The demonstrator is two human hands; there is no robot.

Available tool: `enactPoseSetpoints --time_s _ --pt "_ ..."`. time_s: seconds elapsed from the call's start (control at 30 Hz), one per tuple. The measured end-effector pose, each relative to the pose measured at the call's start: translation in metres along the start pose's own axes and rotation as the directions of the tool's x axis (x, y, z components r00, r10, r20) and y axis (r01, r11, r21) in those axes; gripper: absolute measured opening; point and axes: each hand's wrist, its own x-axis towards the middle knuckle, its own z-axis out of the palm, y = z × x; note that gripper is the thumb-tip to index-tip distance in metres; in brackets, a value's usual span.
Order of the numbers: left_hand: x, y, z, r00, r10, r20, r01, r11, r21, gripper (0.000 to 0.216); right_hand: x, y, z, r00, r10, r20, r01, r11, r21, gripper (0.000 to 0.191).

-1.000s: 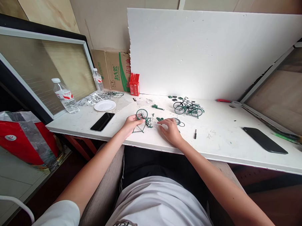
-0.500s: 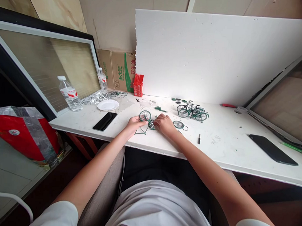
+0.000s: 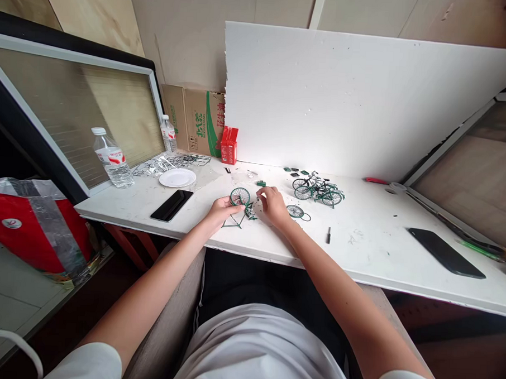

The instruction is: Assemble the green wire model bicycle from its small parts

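My left hand (image 3: 220,211) is closed on a green model bicycle frame (image 3: 239,226) with one spoked wheel (image 3: 240,196) fitted, held just over the table. Beside it, to the right, my right hand (image 3: 273,204) has its thumb and fingertips pinched together; whatever small piece they hold is too small to make out. Beyond those fingers lies a green part (image 3: 261,183). A loose green wheel (image 3: 295,211) and a thin ring (image 3: 306,217) rest right of my right hand. Farther right lies a small dark screwdriver (image 3: 328,235).
Assembled model bicycles (image 3: 318,189) stand toward the back. Left are a white plate (image 3: 177,178), a phone (image 3: 171,205) and a water bottle (image 3: 113,158). A red box (image 3: 228,145) stands before a carton (image 3: 193,120). A black phone (image 3: 446,252) lies at the right, below a white board (image 3: 365,105).
My right hand has drawn back from the bicycle frame and lifted slightly, fingertips pinched. My left hand keeps its hold on the frame. The whole view has shifted a little.
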Motion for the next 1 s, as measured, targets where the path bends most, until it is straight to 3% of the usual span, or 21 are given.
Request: enactPoseSetpoints --time_s 0.13,0.33,0.8,1.0 --pt "0.000 -0.001 -0.001 1.000 0.002 -0.005 -0.001 1.000 0.019 0.051 -0.006 0.010 -0.003 0.976 0.190 -0.108 -0.145 0.932 0.331 0.018" --pt "0.000 -0.001 -0.001 1.000 0.000 -0.002 0.000 0.999 0.032 0.049 -0.009 0.022 -0.004 0.930 0.358 -0.081 -0.286 0.845 0.451 0.023" --pt "-0.002 0.000 0.002 1.000 0.013 0.012 -0.013 1.000 0.023 0.051 -0.010 0.010 -0.011 0.924 0.382 -0.021 -0.308 0.774 0.553 0.034" --pt "0.003 -0.006 -0.001 1.000 0.015 0.006 -0.015 0.999 0.032 0.047 -0.013 0.004 -0.010 0.934 0.352 -0.054 -0.272 0.804 0.528 0.031"
